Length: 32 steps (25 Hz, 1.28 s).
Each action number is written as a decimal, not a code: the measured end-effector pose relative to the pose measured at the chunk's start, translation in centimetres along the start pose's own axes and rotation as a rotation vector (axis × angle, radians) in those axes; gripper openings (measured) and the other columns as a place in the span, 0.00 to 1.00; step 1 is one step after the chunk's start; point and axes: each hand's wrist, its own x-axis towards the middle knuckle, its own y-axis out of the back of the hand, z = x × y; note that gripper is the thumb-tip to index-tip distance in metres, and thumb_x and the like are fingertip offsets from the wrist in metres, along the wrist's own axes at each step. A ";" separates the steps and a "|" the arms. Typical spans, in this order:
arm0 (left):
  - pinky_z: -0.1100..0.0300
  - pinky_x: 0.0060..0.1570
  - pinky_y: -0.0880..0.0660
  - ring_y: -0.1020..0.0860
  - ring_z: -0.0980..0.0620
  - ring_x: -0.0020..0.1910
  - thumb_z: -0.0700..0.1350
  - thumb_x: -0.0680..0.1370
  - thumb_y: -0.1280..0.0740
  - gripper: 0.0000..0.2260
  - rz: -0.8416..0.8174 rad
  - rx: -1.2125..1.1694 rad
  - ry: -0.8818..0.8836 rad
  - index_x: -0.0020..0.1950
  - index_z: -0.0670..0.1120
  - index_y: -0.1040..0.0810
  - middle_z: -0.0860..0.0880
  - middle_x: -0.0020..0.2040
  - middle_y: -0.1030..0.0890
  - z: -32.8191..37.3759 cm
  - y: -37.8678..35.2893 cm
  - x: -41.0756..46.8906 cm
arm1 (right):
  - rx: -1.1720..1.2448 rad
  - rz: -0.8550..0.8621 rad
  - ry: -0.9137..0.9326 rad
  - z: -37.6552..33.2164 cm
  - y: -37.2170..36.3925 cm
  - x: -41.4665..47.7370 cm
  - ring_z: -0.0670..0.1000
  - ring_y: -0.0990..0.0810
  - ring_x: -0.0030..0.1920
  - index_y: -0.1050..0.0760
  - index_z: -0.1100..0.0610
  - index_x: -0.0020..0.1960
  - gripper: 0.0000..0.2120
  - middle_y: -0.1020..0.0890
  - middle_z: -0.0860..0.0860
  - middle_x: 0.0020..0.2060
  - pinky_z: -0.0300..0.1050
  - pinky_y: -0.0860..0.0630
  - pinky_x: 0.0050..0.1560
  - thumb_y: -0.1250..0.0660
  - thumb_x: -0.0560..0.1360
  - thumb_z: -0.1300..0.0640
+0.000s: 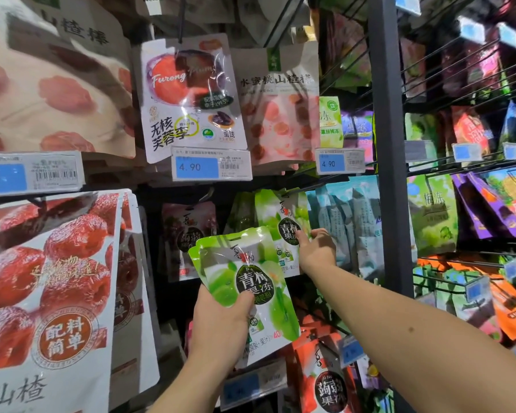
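Note:
My left hand (218,320) grips a small stack of green plum-jelly pouches (248,281) in front of the rack, thumb across the front pouch. My right hand (318,248) reaches up to more green pouches of the same kind (283,216) hanging on a hook. Its thumb lies on the front of the hanging pouch and its fingers curl round the pouch's right edge. How many pouches hang behind the front one is hidden.
Snack bags hang all around on wire hooks: a white plum bag (188,96), large red hawthorn bags (51,278) at the left, pale blue pouches (352,222) at the right. A dark upright post (390,144) splits the rack. Blue price tags (210,166) stick out.

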 end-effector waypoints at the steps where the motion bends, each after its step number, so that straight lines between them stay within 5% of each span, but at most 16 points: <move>1: 0.69 0.27 0.30 0.23 0.65 0.29 0.39 0.76 0.30 0.08 0.002 -0.002 -0.003 0.52 0.49 0.23 0.53 0.38 0.17 0.1 0.0 0.1 | -0.041 0.002 0.006 -0.3 -0.1 0.0 0.62 0.19 0.59 0.29 0.61 0.63 0.22 0.20 0.62 0.60 0.54 0.23 0.59 0.38 0.83 0.42; 12: 0.73 0.28 0.30 0.22 0.65 0.31 0.36 0.77 0.31 0.08 -0.025 0.024 -0.046 0.52 0.47 0.22 0.52 0.38 0.16 -0.4 0.3 0.6 | 0.014 0.048 0.001 -0.6 -1.2 0.0 0.58 0.21 0.46 0.28 0.60 0.56 0.17 0.20 0.58 0.48 0.51 0.23 0.51 0.35 0.82 0.45; 18: 0.67 0.28 0.29 0.23 0.64 0.28 0.41 0.76 0.29 0.07 0.020 -0.001 0.024 0.51 0.49 0.24 0.54 0.37 0.17 -0.6 0.5 0.6 | 0.095 0.022 -0.061 -0.9 0.4 -1.7 0.63 0.20 0.59 0.31 0.64 0.63 0.24 0.21 0.63 0.59 0.52 0.26 0.55 0.42 0.84 0.42; 20: 0.62 0.33 0.26 0.19 0.58 0.34 0.43 0.75 0.28 0.08 0.028 -0.007 0.049 0.53 0.49 0.23 0.51 0.41 0.15 -0.3 0.3 0.4 | 0.123 0.037 -0.058 -1.0 2.1 -3.7 0.63 0.23 0.62 0.29 0.63 0.65 0.25 0.22 0.60 0.60 0.51 0.27 0.59 0.42 0.83 0.42; 23: 0.60 0.35 0.26 0.17 0.51 0.43 0.47 0.74 0.25 0.14 0.026 -0.041 0.056 0.57 0.47 0.23 0.48 0.48 0.15 0.2 -0.2 0.1 | 0.182 -0.109 0.101 -0.6 5.1 -7.8 0.56 0.23 0.60 0.26 0.54 0.60 0.20 0.21 0.52 0.57 0.54 0.27 0.62 0.38 0.80 0.39; 27: 0.51 0.48 0.18 0.15 0.53 0.47 0.52 0.68 0.18 0.23 -0.002 -0.077 0.052 0.58 0.49 0.22 0.51 0.49 0.14 1.0 -1.0 -0.7 | 0.288 -0.439 0.069 -0.1 8.7 -12.4 0.49 0.20 0.56 0.24 0.54 0.60 0.27 0.19 0.47 0.55 0.50 0.23 0.60 0.28 0.73 0.35; 30: 0.54 0.49 0.18 0.15 0.54 0.47 0.47 0.69 0.17 0.21 -0.019 -0.095 0.025 0.55 0.51 0.24 0.52 0.49 0.15 1.7 -1.9 -1.8 | 0.339 -0.407 -0.009 0.9 9.2 -12.7 0.52 0.17 0.54 0.22 0.59 0.58 0.24 0.16 0.51 0.52 0.44 0.23 0.48 0.21 0.71 0.45; 32: 0.61 0.44 0.22 0.17 0.57 0.48 0.48 0.71 0.18 0.20 -0.046 -0.113 -0.008 0.56 0.51 0.25 0.55 0.49 0.16 2.0 -2.6 -2.3 | 0.340 -0.367 -0.035 1.2 9.7 -12.3 0.55 0.16 0.55 0.21 0.59 0.60 0.24 0.15 0.54 0.53 0.46 0.21 0.51 0.20 0.70 0.48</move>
